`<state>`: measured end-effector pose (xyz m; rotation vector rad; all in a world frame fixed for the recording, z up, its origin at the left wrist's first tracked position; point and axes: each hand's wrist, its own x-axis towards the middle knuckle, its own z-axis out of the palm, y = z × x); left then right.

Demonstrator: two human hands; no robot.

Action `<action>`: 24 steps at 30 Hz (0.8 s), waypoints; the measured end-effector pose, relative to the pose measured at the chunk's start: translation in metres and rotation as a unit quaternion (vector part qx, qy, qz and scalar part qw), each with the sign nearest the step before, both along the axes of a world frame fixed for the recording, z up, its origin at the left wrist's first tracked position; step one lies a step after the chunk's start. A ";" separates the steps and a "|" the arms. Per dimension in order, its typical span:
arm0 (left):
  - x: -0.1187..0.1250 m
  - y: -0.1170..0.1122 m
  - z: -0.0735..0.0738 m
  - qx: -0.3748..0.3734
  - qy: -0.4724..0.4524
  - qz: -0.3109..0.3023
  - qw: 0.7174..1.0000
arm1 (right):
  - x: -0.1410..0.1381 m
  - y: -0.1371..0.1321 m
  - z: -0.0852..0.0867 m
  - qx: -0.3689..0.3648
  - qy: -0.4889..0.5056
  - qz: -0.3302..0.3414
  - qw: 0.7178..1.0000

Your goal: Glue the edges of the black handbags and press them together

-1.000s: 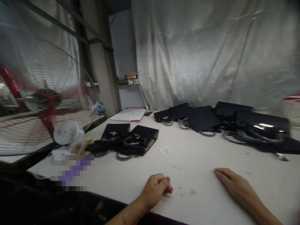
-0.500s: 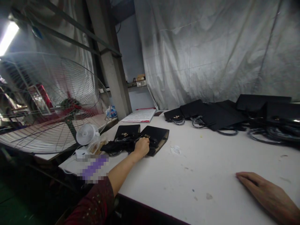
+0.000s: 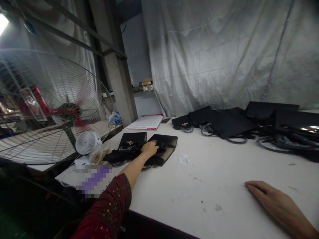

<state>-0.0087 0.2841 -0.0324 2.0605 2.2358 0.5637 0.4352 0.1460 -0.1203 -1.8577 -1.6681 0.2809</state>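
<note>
My left hand (image 3: 150, 149) reaches to a black handbag (image 3: 168, 141) with gold lettering, lying on the white table. Its fingers are bent at the bag's front near the metal fitting, and the fingertips are partly hidden. The bag's side gapes, showing a beige inside. Touching it on the left lies a second black handbag (image 3: 136, 137) with a gold emblem, its dark handles bunched in front. My right hand (image 3: 276, 202) rests on the table at the lower right, fingers stretched out and holding nothing.
More black handbags (image 3: 234, 122) with plastic-wrapped handles lie along the back right. A printed board (image 3: 144, 122) is at the table's far edge. On the left stand a small white fan (image 3: 87, 142) and a large caged fan (image 3: 69, 111). A crumpled white scrap (image 3: 183, 159) lies mid-table.
The view has shifted slightly. My left arm reaches further in, and the hand has moved a little up the front of the bag. My right hand stays resting on the table.
</note>
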 end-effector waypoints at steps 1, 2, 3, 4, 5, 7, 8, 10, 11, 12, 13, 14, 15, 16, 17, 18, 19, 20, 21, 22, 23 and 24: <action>-0.002 0.003 0.007 0.020 -0.027 0.007 0.999 | -0.001 -0.001 0.002 -0.010 0.007 0.007 1.000; -0.005 0.004 0.015 0.041 -0.055 0.014 0.998 | -0.001 -0.001 0.003 -0.023 0.019 0.015 0.999; -0.008 0.005 0.024 0.062 -0.085 0.020 0.994 | 0.000 0.000 0.002 -0.034 0.031 0.020 0.999; -0.011 0.004 0.032 0.082 -0.115 0.023 0.990 | 0.002 0.001 0.000 -0.032 0.036 0.015 0.999; -0.013 0.002 0.041 0.101 -0.147 0.023 0.984 | 0.004 0.003 -0.002 -0.031 0.038 0.013 0.999; -0.017 -0.006 0.057 0.135 -0.214 0.015 0.967 | 0.007 0.006 -0.007 -0.028 0.039 0.013 0.999; -0.017 -0.012 0.064 0.151 -0.248 0.008 0.957 | 0.008 0.007 -0.008 -0.026 0.039 0.016 0.999; -0.016 -0.025 0.077 0.174 -0.316 -0.006 0.933 | 0.009 0.007 -0.008 -0.029 0.040 0.015 0.999; -0.015 -0.032 0.083 0.181 -0.346 -0.011 0.921 | 0.008 0.007 -0.008 -0.034 0.040 0.012 0.999; -0.013 -0.039 0.089 0.186 -0.369 -0.016 0.910 | 0.008 0.006 -0.008 -0.038 0.040 0.010 0.998; -0.010 -0.046 0.094 0.185 -0.403 -0.026 0.896 | 0.008 0.006 -0.008 -0.042 0.040 0.007 0.998; -0.007 -0.053 0.099 0.176 -0.447 -0.040 0.876 | 0.008 0.006 -0.009 -0.045 0.040 0.003 0.998; -0.004 -0.059 0.104 0.165 -0.493 -0.055 0.853 | 0.008 0.006 -0.010 -0.045 0.039 0.002 0.998; 0.000 -0.064 0.108 0.152 -0.534 -0.071 0.828 | 0.009 0.007 -0.012 -0.043 0.040 0.002 0.998; 0.004 -0.069 0.112 0.140 -0.574 -0.084 0.803 | 0.010 0.008 -0.014 -0.041 0.041 0.004 0.998; 0.009 -0.073 0.116 0.128 -0.610 -0.092 0.777 | 0.011 0.009 -0.016 -0.039 0.043 0.005 0.998; 0.014 -0.077 0.120 0.118 -0.638 -0.094 0.755 | 0.012 0.010 -0.018 -0.036 0.046 0.007 0.998; 0.019 -0.081 0.123 0.109 -0.660 -0.090 0.738 | 0.013 0.010 -0.019 -0.031 0.048 0.010 0.998; 0.025 -0.086 0.125 0.094 -0.688 -0.083 0.714 | 0.013 0.010 -0.019 -0.025 0.051 0.011 0.998; 0.030 -0.091 0.126 0.077 -0.716 -0.073 0.690 | 0.012 0.008 -0.018 -0.017 0.054 0.013 0.998; 0.036 -0.098 0.126 0.056 -0.739 -0.062 0.669 | 0.011 0.007 -0.017 -0.008 0.056 0.015 0.998; 0.041 -0.105 0.123 0.034 -0.753 -0.053 0.655 | 0.009 0.004 -0.014 0.000 0.058 0.017 0.998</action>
